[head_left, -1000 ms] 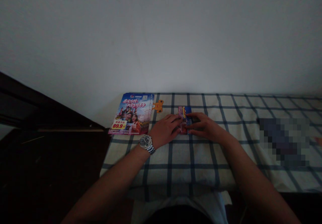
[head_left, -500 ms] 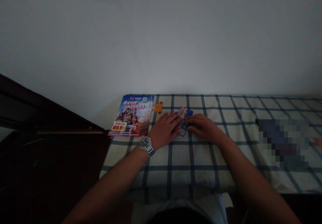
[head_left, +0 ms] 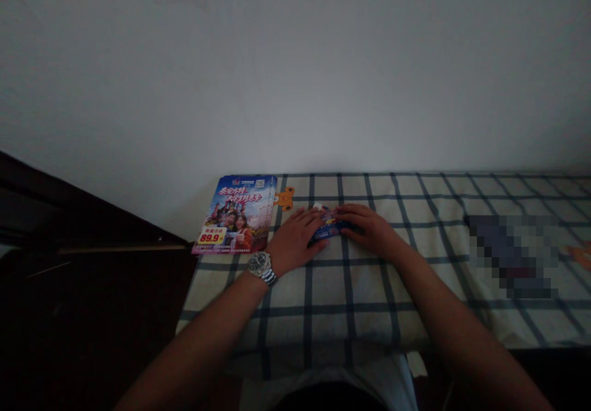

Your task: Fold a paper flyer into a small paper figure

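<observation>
Far left, well out from my left hand [head_left: 295,235]: dark, straight-edged furniture [head_left: 41,208], material unclear in the low light. Nearer, just left of the same hand, sat a stack of flyers [head_left: 237,214]: flat rectangles, slightly fanned at the right edge, smooth printed paper, blue at the far end and pink at the near end, yellow "89.9" label on the top one. On my left wrist, a metal watch [head_left: 260,264]: round dark dial, silver link band. Just beyond my left fingers, an orange bear print [head_left: 284,199] on the cloth.

Left hand was palm down, fingers close together and laid over the left part of a small printed paper [head_left: 327,231]. The paper sat between my two hands, under the fingers of both: narrow, mostly blue, a white corner poking out past my left fingertips. Right hand [head_left: 365,225] was on its right end, fingers bent, thumb on the near side. Couldn't tell if either was pinching it or only pressing.

Under it all, checked cloth [head_left: 327,306]: pale woven fabric, dark blue grid, slightly rumpled near the edge. Well right of my right hand, a dark, elongated, pixelated object [head_left: 508,257], material unreadable.
</observation>
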`<act>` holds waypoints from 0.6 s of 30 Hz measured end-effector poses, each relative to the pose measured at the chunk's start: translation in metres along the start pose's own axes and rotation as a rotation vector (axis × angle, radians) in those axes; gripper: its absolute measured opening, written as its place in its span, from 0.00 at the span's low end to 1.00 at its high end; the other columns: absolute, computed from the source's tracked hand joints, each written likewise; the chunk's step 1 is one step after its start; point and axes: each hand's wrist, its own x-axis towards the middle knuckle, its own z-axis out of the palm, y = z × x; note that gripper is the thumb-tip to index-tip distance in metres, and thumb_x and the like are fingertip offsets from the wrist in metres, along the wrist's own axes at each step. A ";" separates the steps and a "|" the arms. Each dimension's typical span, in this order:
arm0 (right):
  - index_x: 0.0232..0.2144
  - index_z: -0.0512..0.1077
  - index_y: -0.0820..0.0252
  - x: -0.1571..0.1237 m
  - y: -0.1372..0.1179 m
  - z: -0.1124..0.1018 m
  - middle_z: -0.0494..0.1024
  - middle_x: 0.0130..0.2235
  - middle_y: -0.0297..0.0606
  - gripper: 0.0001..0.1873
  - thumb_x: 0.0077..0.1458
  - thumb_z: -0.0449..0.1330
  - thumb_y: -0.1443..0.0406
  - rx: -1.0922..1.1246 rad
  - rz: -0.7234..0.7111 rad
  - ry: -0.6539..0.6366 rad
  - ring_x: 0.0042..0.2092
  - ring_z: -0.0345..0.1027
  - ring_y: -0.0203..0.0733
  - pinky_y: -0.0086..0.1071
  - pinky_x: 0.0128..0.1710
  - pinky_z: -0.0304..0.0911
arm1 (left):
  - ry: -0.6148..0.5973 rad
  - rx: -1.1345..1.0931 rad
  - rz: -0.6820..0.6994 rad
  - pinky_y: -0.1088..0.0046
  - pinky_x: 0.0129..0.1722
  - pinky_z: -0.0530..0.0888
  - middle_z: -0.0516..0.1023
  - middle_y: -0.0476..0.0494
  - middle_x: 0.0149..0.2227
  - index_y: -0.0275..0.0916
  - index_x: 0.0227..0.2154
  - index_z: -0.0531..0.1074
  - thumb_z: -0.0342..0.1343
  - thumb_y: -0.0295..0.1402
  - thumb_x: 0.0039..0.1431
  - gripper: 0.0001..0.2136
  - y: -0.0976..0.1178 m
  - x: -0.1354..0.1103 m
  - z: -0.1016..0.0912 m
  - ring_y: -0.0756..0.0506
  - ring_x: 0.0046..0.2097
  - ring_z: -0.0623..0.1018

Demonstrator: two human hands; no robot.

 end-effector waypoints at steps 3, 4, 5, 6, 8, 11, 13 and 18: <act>0.57 0.74 0.50 -0.002 0.001 0.002 0.76 0.60 0.44 0.20 0.63 0.63 0.64 0.009 -0.005 -0.024 0.63 0.68 0.52 0.53 0.63 0.66 | 0.026 0.006 0.000 0.50 0.70 0.59 0.68 0.39 0.65 0.40 0.60 0.68 0.59 0.40 0.66 0.22 0.000 0.000 -0.003 0.38 0.67 0.66; 0.57 0.74 0.50 -0.002 0.002 0.003 0.76 0.60 0.44 0.20 0.63 0.63 0.64 0.009 -0.005 -0.032 0.63 0.68 0.52 0.53 0.63 0.66 | 0.039 0.011 -0.015 0.50 0.68 0.62 0.69 0.39 0.64 0.41 0.59 0.69 0.60 0.40 0.65 0.21 0.000 0.000 -0.004 0.37 0.65 0.68; 0.57 0.74 0.50 -0.003 0.002 0.003 0.75 0.61 0.43 0.20 0.63 0.64 0.64 0.008 -0.002 -0.036 0.63 0.68 0.52 0.53 0.63 0.66 | 0.048 0.014 -0.029 0.50 0.66 0.65 0.71 0.39 0.62 0.42 0.58 0.70 0.60 0.40 0.65 0.21 0.000 0.000 -0.005 0.37 0.63 0.69; 0.58 0.74 0.49 -0.003 0.003 0.003 0.75 0.61 0.43 0.21 0.63 0.64 0.64 0.008 0.002 -0.039 0.63 0.68 0.52 0.53 0.64 0.65 | 0.050 0.012 -0.036 0.51 0.64 0.67 0.72 0.40 0.61 0.42 0.57 0.70 0.60 0.40 0.65 0.20 -0.001 0.000 -0.006 0.37 0.61 0.71; 0.58 0.74 0.48 -0.003 0.003 0.003 0.75 0.61 0.42 0.22 0.63 0.64 0.63 0.012 0.003 -0.044 0.64 0.67 0.52 0.53 0.64 0.65 | 0.054 0.002 -0.041 0.52 0.61 0.69 0.73 0.41 0.58 0.43 0.57 0.71 0.60 0.40 0.65 0.19 -0.002 0.000 -0.006 0.38 0.58 0.73; 0.58 0.74 0.48 -0.001 0.000 0.001 0.76 0.60 0.42 0.22 0.62 0.65 0.63 0.018 -0.006 -0.035 0.63 0.68 0.53 0.54 0.64 0.65 | 0.066 -0.016 -0.038 0.54 0.61 0.70 0.74 0.42 0.58 0.43 0.57 0.72 0.58 0.40 0.66 0.18 -0.003 0.000 -0.005 0.39 0.58 0.73; 0.58 0.74 0.48 0.001 -0.002 0.000 0.76 0.60 0.42 0.22 0.61 0.66 0.62 0.018 -0.008 -0.026 0.62 0.69 0.53 0.54 0.63 0.66 | 0.077 -0.024 -0.040 0.54 0.61 0.70 0.75 0.43 0.57 0.43 0.56 0.72 0.56 0.38 0.68 0.16 -0.004 0.001 -0.005 0.40 0.58 0.74; 0.56 0.75 0.49 0.003 -0.003 0.002 0.77 0.59 0.42 0.19 0.64 0.64 0.61 -0.018 -0.017 -0.019 0.61 0.70 0.52 0.53 0.62 0.67 | 0.068 -0.032 -0.045 0.55 0.61 0.70 0.75 0.43 0.58 0.43 0.57 0.72 0.52 0.36 0.70 0.15 -0.003 0.001 -0.005 0.40 0.58 0.74</act>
